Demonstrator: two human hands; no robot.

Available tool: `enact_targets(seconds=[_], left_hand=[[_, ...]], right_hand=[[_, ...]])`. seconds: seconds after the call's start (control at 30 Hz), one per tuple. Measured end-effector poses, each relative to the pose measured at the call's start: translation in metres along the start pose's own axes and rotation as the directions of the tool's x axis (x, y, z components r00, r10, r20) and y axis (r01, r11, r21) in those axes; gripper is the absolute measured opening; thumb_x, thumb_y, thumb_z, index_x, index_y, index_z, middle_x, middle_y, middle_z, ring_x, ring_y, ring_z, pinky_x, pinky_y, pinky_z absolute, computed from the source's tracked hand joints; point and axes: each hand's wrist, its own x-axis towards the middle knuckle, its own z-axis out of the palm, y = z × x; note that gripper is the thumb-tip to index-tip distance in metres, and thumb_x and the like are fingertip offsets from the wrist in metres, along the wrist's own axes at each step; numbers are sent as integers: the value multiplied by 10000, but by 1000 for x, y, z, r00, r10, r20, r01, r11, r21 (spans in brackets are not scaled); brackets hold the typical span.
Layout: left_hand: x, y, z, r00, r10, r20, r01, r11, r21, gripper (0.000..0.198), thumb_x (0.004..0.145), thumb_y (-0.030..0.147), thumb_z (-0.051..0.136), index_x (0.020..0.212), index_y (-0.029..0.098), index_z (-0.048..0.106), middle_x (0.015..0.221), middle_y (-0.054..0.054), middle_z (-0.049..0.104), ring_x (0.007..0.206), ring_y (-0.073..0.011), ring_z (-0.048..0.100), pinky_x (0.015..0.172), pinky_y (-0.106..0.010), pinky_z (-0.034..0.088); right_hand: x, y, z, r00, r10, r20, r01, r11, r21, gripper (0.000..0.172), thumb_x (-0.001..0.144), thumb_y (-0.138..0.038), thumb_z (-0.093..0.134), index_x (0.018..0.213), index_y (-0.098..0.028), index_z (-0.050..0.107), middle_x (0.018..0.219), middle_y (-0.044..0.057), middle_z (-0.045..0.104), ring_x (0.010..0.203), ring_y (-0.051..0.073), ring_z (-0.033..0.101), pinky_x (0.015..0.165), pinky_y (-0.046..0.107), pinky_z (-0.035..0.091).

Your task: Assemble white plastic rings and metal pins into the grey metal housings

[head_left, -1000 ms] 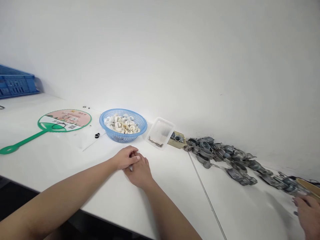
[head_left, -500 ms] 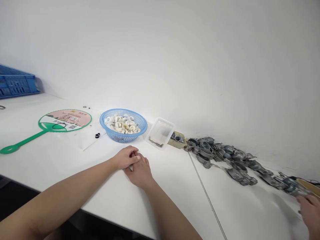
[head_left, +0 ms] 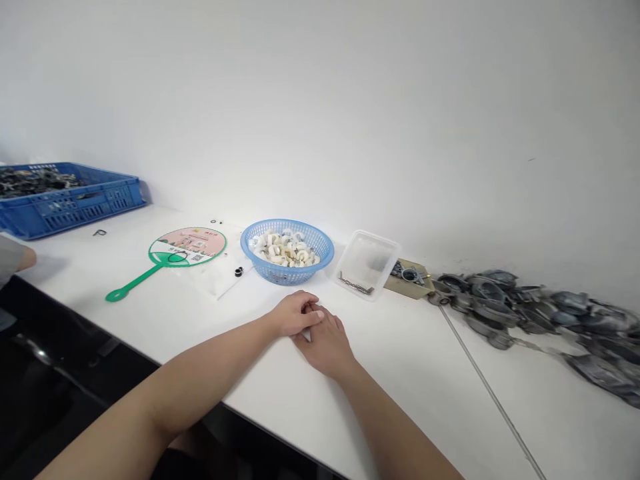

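Note:
My left hand and my right hand rest clasped on the white table. The left thumb lies across the back of the right hand, and the fingers are closed together, partly hiding one another. No object shows in either hand. Just beyond them stands a blue mesh basket filled with small white, ring-like plastic parts. To its right, a tilted clear plastic tray holds several thin metal pins.
Many grey metal castings lie along the wall at right, beside a yellowish box of small parts. A green-handled fan and small black rings lie left. Farther left are a blue crate and another person's arm.
The view has swung left, showing more of the blue crate and another person's arm at the left. The co-worker's hand at far right has left the picture. My hands stay clasped.

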Motion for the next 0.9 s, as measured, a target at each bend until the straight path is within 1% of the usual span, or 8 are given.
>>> enact_targets(seconds=[0.17, 0.33, 0.6, 0.77, 0.9], left_hand=[[1, -2, 0, 1000, 10, -4, -10, 1000, -8, 470, 757, 419, 561, 1138, 144, 561, 1096, -96, 600, 1007, -236, 559, 923, -375, 443], [2, -7, 3, 999, 30, -13, -30, 999, -13, 467, 760, 421, 559, 1137, 144, 562, 1097, -95, 599, 1002, -234, 561, 916, -371, 447], [1, -8, 3, 1000, 24, -7, -24, 999, -45, 463, 760, 411, 565, 1138, 144, 564, 1113, -99, 593, 1005, -234, 560, 925, -373, 442], [0, -8, 3, 999, 32, -4, -32, 998, -54, 453, 758, 394, 564, 1134, 143, 566, 1121, -103, 582, 1026, -240, 552, 931, -373, 440], [-1, -9, 4, 1000, 15, 0, -15, 996, -85, 465, 754, 390, 569, 1137, 125, 557, 1117, -117, 586, 1015, -244, 561, 924, -384, 442]], right_hand=[[0, 1, 0, 1000, -3, -14, 3, 1000, 13, 500, 812, -387, 453, 1290, -249, 403, 1260, 41, 477, 1205, 215, 358, 976, 352, 232], [0, 2, -1, 1000, -1, -16, 1, 1000, 22, 527, 805, -395, 459, 1302, -231, 399, 1260, 56, 480, 1193, 224, 370, 981, 357, 225], [-2, -1, -1, 1000, 20, -15, -19, 999, 33, 561, 800, -408, 479, 1321, -230, 378, 1274, 69, 470, 1186, 232, 381, 988, 361, 216], [-1, -2, -3, 1000, 29, 11, -29, 999, 19, 563, 792, -408, 487, 1314, -219, 392, 1274, 78, 462, 1187, 236, 374, 982, 370, 227], [-3, -3, -4, 999, 30, 23, -30, 999, 30, 537, 789, -412, 494, 1286, -222, 416, 1261, 79, 469, 1188, 236, 369, 979, 379, 232]])
